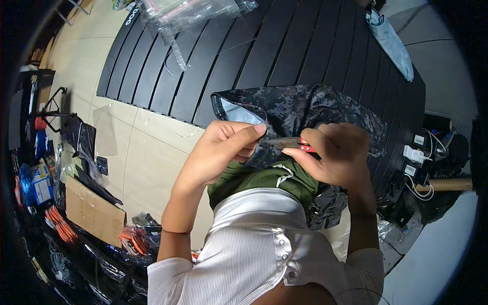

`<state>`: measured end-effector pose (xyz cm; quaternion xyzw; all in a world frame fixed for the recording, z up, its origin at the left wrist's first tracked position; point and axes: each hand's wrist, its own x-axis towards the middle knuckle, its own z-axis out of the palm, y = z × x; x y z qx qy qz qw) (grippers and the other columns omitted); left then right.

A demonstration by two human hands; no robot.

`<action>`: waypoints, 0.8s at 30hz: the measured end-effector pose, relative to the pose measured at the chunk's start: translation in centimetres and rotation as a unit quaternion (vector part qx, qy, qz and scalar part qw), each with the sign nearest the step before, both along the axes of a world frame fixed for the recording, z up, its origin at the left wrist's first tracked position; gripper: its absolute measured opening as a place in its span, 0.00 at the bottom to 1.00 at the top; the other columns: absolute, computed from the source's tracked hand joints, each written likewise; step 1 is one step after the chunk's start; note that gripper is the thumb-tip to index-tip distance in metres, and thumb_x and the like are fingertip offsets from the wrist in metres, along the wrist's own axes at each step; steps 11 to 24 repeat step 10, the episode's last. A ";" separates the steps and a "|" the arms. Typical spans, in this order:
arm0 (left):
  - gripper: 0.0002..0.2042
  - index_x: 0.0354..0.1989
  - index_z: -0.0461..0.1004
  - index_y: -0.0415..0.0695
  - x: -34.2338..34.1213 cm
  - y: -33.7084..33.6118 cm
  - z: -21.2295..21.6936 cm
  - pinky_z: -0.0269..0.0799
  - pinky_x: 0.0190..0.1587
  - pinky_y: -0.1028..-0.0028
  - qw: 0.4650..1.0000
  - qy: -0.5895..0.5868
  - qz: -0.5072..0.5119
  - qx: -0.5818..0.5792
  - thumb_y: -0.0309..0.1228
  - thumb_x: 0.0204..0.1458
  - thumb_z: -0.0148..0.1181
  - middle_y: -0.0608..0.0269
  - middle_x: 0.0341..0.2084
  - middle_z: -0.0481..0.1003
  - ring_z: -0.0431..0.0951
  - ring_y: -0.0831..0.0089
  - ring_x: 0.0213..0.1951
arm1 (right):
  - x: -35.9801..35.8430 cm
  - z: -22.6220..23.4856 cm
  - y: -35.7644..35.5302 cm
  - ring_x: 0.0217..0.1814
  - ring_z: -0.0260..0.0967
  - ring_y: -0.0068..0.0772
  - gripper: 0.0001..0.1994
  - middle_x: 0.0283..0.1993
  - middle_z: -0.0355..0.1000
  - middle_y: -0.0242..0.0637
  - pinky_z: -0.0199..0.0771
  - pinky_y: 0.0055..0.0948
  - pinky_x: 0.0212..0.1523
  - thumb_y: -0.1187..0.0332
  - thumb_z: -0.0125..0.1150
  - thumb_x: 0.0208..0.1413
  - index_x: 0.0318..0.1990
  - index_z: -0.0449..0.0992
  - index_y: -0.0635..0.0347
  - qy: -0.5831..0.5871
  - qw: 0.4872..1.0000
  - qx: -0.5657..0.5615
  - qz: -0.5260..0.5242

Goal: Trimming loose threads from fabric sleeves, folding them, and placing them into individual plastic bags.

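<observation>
A dark camouflage garment [325,104] with a pale lining lies across my lap and the edge of the black slatted table. My left hand [216,150] is closed, pinching the garment's edge between thumb and fingers below its open end. In my right hand [338,152] is a pair of small thread snips [284,143] with silver blades and red handles. The blades point left, toward my left fingertips, just over the cloth. My fingers cover most of the handles, and I cannot tell whether the blades touch the fabric.
Clear plastic bags [188,15] lie on the far left of the black slatted table [203,66]. A rolled light-blue cloth [390,46] rests at its far right. White chargers and cables [417,153] sit at right, beside a cardboard tube [450,185]. Cardboard [94,211] and packaged goods stand at left.
</observation>
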<state>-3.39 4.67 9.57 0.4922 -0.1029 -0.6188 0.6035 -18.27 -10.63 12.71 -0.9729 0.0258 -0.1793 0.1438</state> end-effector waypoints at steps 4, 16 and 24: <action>0.20 0.12 0.59 0.46 0.2 0.1 -0.1 0.44 0.18 0.82 1.000 0.004 0.007 0.007 0.35 0.55 0.53 0.77 0.12 0.56 0.51 0.87 0.16 | -0.8 0.3 -0.1 0.14 0.61 0.26 0.19 0.16 0.63 0.28 0.59 0.25 0.17 0.60 0.75 0.28 0.27 0.70 0.53 0.028 0.998 0.046 0.025; 0.21 0.11 0.57 0.47 0.0 -0.1 -0.4 0.45 0.18 0.82 0.999 0.014 0.023 0.020 0.36 0.55 0.54 0.77 0.12 0.55 0.51 0.87 0.16 | -1.1 0.0 0.5 0.16 0.65 0.31 0.21 0.17 0.64 0.28 0.63 0.25 0.19 0.56 0.75 0.26 0.28 0.71 0.52 0.016 0.993 0.112 -0.013; 0.21 0.11 0.57 0.47 0.0 -0.1 -0.4 0.45 0.18 0.82 0.999 0.014 0.023 0.020 0.36 0.55 0.54 0.77 0.12 0.55 0.51 0.87 0.16 | -1.1 0.0 0.5 0.16 0.65 0.31 0.21 0.17 0.64 0.28 0.63 0.25 0.19 0.56 0.75 0.26 0.28 0.71 0.52 0.016 0.993 0.112 -0.013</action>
